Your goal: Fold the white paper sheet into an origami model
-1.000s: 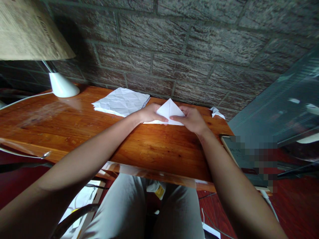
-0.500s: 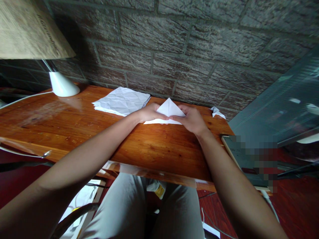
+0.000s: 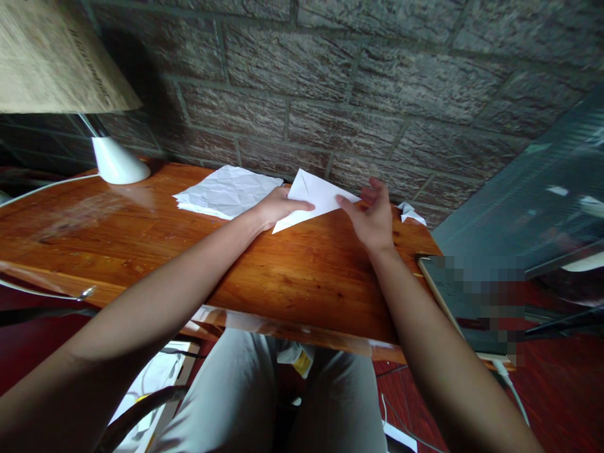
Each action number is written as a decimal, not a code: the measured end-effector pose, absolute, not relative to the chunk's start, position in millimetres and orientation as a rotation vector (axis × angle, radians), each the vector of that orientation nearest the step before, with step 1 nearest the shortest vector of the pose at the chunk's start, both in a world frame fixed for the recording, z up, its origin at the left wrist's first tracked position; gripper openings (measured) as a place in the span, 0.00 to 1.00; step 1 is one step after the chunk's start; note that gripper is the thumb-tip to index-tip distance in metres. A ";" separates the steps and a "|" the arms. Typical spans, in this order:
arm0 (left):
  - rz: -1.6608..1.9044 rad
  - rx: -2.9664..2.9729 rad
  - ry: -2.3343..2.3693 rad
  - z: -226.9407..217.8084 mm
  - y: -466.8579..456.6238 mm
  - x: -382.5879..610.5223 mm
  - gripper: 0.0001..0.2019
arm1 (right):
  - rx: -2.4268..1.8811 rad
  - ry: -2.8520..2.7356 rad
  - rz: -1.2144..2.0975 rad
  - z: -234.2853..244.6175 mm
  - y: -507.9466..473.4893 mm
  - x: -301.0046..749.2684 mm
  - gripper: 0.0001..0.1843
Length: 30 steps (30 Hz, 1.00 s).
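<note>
1. Near the worktop's [image 3: 302, 283] far left corner stands a lamp [image 3: 117, 160] with a white base and a printed shade.
2. Along the far edge, left of the middle, lies a stack of creased paper [image 3: 231, 192].
3. Just right of that stack, the left hand [image 3: 279, 207] is clamped on a folded sheet [image 3: 323, 194], thumb flat across its face, fingers mostly hidden behind; the forearm slants in from the near left.
4. Between the two hands, close to the far edge, the folded sheet forms a triangle: one peak points at the wall, and its long edge runs from a near left corner up to a right-hand tip. Whether it rests on the wood I cannot tell.
5. At that tip, the right hand [image 3: 372, 217] has thumb and fingers apart, the thumb over the paper, the fingers raised beyond it, so the sheet lies to its left.
6. By the far right corner sits a small folded paper piece [image 3: 410, 214].
7. Along the right edge lies a dark-screened device [image 3: 448, 299], partly pixelated.
</note>
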<state>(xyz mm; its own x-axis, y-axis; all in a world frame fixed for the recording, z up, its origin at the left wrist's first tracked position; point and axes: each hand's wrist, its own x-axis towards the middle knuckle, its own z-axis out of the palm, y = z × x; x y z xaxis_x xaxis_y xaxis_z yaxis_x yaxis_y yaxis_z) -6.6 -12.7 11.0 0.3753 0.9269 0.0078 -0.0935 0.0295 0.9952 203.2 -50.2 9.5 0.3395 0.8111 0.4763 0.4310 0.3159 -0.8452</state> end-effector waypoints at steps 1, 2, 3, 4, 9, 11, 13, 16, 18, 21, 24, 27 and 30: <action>0.964 1.268 0.852 12.0 -12.7 -7.0 0.21 | -1.320 -1.231 0.541 8.5 -49.5 202.2 0.35; 0.969 1.254 0.841 12.7 -12.8 -7.1 0.21 | -1.311 -1.219 0.745 7.8 -49.8 200.4 0.30; 0.973 1.245 0.828 13.1 -13.0 -7.0 0.21 | -1.277 -1.234 0.946 7.3 -50.9 197.9 0.23; 0.976 1.238 0.821 13.2 -13.3 -6.6 0.20 | -1.245 -1.252 1.088 6.9 -52.6 195.0 0.18; 0.964 1.216 0.834 9.8 -13.5 -2.8 0.19 | -1.222 -1.254 1.245 4.9 -59.5 183.9 0.10; 0.961 1.228 0.836 7.5 -12.9 -1.5 0.19 | -1.246 -1.255 1.235 3.3 -59.4 183.3 0.09; 0.959 1.248 0.828 5.1 -12.3 -0.6 0.19 | -1.258 -1.240 1.238 1.7 -58.8 183.6 0.09; 0.966 1.258 0.799 2.0 -11.7 0.5 0.20 | -1.255 -1.193 1.254 0.2 -58.6 182.9 0.11; 0.969 1.259 0.789 0.5 -11.4 1.2 0.22 | -1.254 -1.159 1.259 -0.1 -58.8 181.3 0.13; 0.967 1.243 0.788 -1.7 -9.9 3.0 0.24 | -1.246 -1.110 1.267 0.4 -59.1 178.4 0.11; 1.040 1.192 0.819 -4.3 -6.4 5.5 0.25 | -1.241 -1.057 1.283 1.2 -58.9 176.5 0.07; 1.139 1.190 0.825 -6.5 -2.9 7.0 0.28 | -1.247 -1.012 1.305 1.4 -58.8 175.4 0.08; 1.183 1.278 0.843 -7.5 -2.1 7.2 0.26 | -1.240 -0.991 1.323 1.0 -59.0 174.0 0.08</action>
